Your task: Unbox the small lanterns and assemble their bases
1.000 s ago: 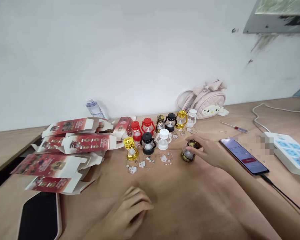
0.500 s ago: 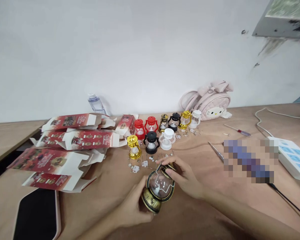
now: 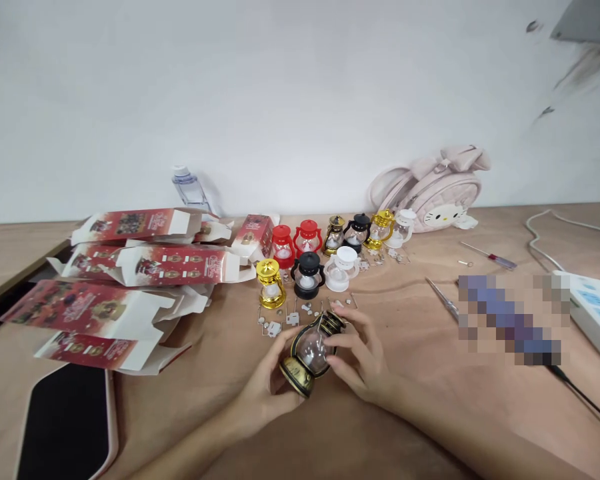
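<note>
A bronze and black miniature lantern (image 3: pixel 314 350) with a clear globe leans to the right, held above the table. My left hand (image 3: pixel 265 393) is closed around its base from the left. The fingers of my right hand (image 3: pixel 363 363) close on the lantern's right side, with thumb and forefinger at the globe and the other fingers near the cap. A thin wire runs from the cap over the globe; its lower part is hard to follow. Just behind stand a gold lantern (image 3: pixel 271 285), a black lantern (image 3: pixel 308 277) and a white lantern (image 3: pixel 342 270), with small metal parts (image 3: pixel 273 328) in front.
Red and white cartons (image 3: pixel 180 265) pile up at left, above a phone (image 3: pixel 65 423). More lanterns (image 3: pixel 307 239), a bottle (image 3: pixel 190 188) and a pink bag (image 3: pixel 443 193) line the wall. Screwdrivers (image 3: pixel 500 260), a blurred-out object (image 3: pixel 510 320) and a power strip (image 3: pixel 593 310) lie right.
The lantern has turned in my hands and its globe now faces more to the side. My right hand's thumb and forefinger have shifted from the cap down to the globe. The view has moved slightly.
</note>
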A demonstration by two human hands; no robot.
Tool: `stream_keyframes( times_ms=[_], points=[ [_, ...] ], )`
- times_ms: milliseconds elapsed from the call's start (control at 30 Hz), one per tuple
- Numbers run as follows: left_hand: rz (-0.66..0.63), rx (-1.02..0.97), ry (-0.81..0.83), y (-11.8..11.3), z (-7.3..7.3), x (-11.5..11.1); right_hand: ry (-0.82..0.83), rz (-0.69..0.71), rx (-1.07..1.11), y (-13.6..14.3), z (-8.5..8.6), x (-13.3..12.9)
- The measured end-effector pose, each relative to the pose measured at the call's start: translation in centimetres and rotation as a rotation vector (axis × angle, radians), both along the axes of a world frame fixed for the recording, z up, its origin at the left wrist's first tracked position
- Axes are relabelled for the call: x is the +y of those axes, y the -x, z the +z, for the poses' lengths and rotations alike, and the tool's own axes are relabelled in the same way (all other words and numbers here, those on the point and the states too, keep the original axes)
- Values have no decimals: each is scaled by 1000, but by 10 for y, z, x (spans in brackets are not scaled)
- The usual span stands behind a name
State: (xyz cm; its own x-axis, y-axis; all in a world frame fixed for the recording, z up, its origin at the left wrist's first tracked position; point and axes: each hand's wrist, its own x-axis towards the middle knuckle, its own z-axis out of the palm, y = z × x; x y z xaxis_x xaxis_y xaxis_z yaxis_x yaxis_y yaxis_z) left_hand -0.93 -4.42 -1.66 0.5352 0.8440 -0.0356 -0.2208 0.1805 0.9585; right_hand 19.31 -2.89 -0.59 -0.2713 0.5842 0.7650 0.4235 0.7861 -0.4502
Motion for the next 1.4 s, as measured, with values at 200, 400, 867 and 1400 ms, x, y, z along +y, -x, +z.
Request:
stream_keyframes(
  times_ms=[200,400,867,1400],
  points=[
    [58,2,-53,-1,7,-1,-19,14,-18,8,2,-2],
    [134,35,-53,-4,11,-1,41,-9,22,8,-1,-2],
    [259,216,-206,-10,19,-4,348,-237,344,-1,-4,3],
    [63,262,-294,-3,22,-7,512,-29,35,-5,2,17]
  ],
)
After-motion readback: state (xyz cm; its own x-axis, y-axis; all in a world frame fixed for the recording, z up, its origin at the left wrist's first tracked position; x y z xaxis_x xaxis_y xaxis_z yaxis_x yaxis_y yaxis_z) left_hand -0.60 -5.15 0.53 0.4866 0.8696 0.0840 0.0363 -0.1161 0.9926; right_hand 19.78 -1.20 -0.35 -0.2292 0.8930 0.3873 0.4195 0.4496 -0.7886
